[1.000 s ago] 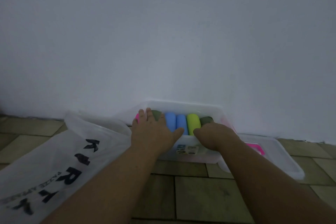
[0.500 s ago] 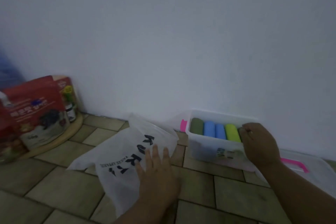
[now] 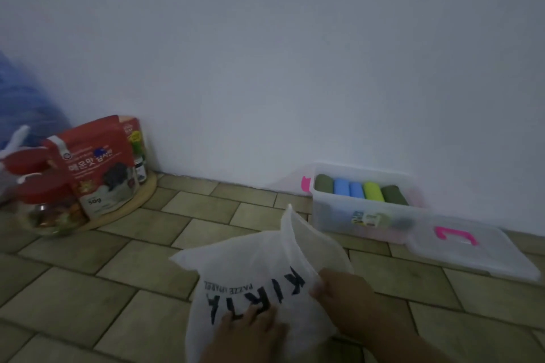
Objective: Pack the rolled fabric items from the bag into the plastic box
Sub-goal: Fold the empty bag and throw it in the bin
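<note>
Only one camera is at work, worn on the person's head and looking forward and down across the tiled floor (image 3: 88,289) toward the white wall (image 3: 295,53). The white bag (image 3: 250,268) lies closest, at the bottom of the view; the plastic box (image 3: 333,215) sits farther off, beyond the bag and to its right.

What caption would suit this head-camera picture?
Left hand rests on a white printed plastic bag, right hand pinches its edge; five rolled fabric items lie in the clear plastic box.
</note>
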